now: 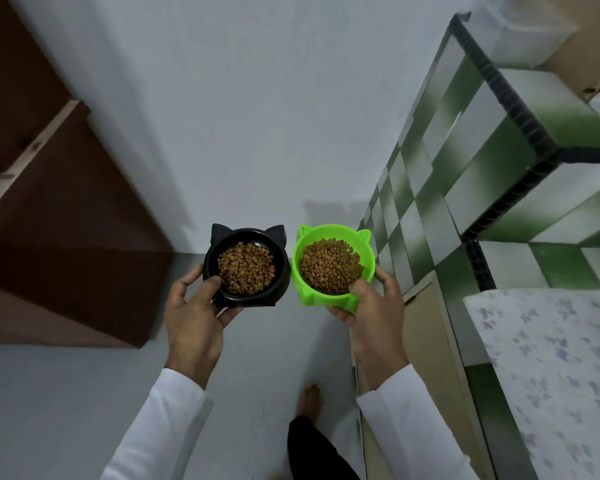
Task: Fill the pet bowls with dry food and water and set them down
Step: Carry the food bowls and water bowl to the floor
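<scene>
I carry two cat-eared pet bowls above the floor, side by side. My left hand (194,317) grips the black bowl (279,275) at its near rim, thumb over the edge. The green bowl (303,282) is held the same way by my right hand (374,306). Each bowl holds a heap of brown dry kibble (246,271). No water and no food bag show in the view.
A pale wall (239,116) stands straight ahead over a grey floor (66,393). Brown wooden furniture (66,237) is on the left. A green-and-white tiled counter (482,168) with a patterned top (551,358) runs along the right. My bare foot (310,400) is below.
</scene>
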Motion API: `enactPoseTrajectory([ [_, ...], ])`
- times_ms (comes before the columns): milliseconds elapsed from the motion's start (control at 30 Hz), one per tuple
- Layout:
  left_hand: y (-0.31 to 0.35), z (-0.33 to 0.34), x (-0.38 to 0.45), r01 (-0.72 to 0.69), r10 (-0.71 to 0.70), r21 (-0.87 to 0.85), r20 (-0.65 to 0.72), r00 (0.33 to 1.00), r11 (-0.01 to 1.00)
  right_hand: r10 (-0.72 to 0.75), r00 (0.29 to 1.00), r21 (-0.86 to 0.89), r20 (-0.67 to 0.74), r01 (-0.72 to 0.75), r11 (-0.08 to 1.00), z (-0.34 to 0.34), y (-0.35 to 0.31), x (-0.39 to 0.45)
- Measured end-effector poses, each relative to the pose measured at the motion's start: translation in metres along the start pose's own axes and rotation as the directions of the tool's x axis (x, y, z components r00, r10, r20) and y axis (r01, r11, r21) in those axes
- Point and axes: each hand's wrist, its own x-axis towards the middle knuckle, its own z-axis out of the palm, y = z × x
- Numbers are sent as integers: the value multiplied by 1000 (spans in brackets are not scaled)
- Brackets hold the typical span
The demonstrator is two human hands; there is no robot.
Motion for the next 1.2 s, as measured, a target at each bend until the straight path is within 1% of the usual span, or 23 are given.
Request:
enactPoseTrajectory([
  [333,-23,58,85,15,-15,-2,-54,998,1000,24,999,-9,21,-24,1000,40,-14,100],
  [633,-57,91,168,78,-78,-11,-75,994,997,96,995,-16,-1,-96,995,67,9,192],
  [867,-122,97,254,106,-103,30,-76,992,994,119,993,-13,-28,-119,993,74,65,284],
  [1033,-190,91,316,121,-117,33,-106,987,992,127,991,-6,-36,-128,992,67,125,354],
  [1200,-267,77,382,138,-132,45,-117,984,989,140,989,-34,-45,-142,989,56,192,427],
])
